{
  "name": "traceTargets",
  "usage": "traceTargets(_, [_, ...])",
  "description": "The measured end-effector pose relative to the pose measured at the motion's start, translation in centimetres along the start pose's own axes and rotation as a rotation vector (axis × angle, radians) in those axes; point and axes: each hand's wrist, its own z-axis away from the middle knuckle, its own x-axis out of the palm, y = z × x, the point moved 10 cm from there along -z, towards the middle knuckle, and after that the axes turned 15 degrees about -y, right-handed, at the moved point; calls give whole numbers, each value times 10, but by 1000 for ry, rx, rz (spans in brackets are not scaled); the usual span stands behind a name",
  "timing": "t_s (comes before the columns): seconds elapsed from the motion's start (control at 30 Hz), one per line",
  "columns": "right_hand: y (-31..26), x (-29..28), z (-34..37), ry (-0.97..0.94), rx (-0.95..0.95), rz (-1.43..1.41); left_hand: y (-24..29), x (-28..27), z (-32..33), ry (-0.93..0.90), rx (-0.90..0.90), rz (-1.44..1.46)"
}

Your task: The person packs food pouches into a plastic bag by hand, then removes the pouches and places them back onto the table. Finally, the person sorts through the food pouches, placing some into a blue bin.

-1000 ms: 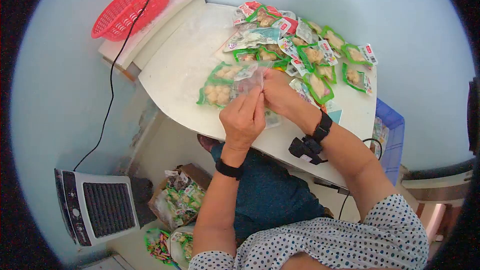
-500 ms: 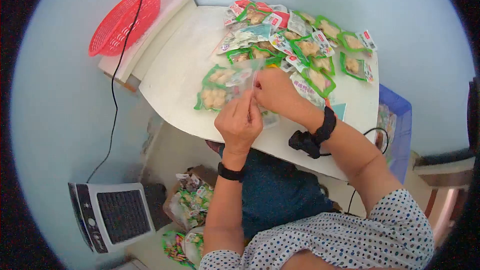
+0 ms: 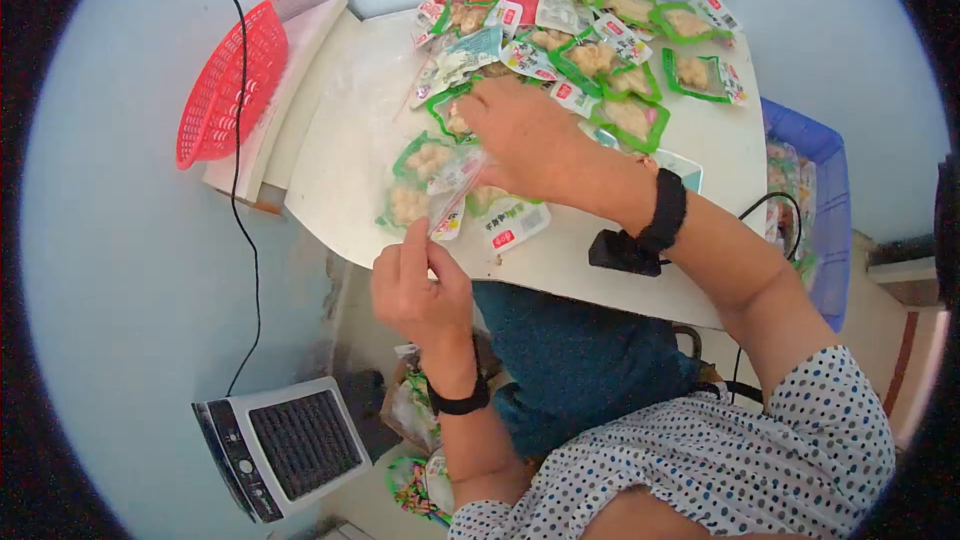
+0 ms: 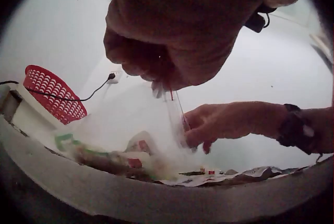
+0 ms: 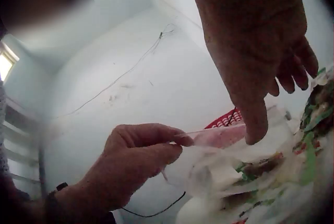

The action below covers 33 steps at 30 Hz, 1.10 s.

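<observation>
A clear bag (image 3: 455, 185) holding green-edged packs (image 3: 409, 204) lies at the table's left part. My left hand (image 3: 425, 295) pinches its edge between thumb and forefinger, also seen in the right wrist view, where the left hand (image 5: 128, 164) is at the lower left. My right hand (image 3: 535, 145) is at the far side of the bag's mouth; in the right wrist view the right hand (image 5: 255, 41) has its thumb against the clear film and its other fingers extended apart. A loose pack with a white label (image 3: 518, 226) lies beside the bag.
Many green-edged packs (image 3: 590, 58) are heaped across the table's back. A red basket (image 3: 235, 85) stands on a white ledge at left. A black device (image 3: 622, 253) with a cable lies near the front edge; a blue crate (image 3: 830, 200) stands at right.
My hands have moved apart, the left toward the front edge, the right over the heap's near side with its fingers extended. The bag's mouth is spread wider, and the head view has shifted.
</observation>
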Motion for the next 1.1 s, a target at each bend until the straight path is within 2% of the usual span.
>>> traceTargets(0.07, [-2,26,2,-41,-65,30,1,7,3,-80,-62,-19])
traceTargets(0.17, [3,56,4,-120,-77,25,11,13,0,-62,-70,-76])
traceTargets(0.27, [1,62,3,-158,-113,0,-1,36,-2,-184,-161,12])
traceTargets(0.4, [2,65,4,-198,-97,-47,-6,50,-7,-175,-148,-11])
traceTargets(0.5, [4,60,5,-114,-109,-132,-12,58,-7,-192,-149,-47])
traceTargets(0.8, [5,52,6,-10,-85,-149,-30,69,-5,-228,-82,-136])
traceTargets(0.97, [11,61,5,-69,13,-153,-41,73,-6,-336,-208,-155])
traceTargets(1.07, [16,64,4,-82,56,-155,-21,64,-16,-387,-173,-108])
traceTargets(1.1, [17,64,4,-82,70,-156,-17,63,-18,-346,-151,-83])
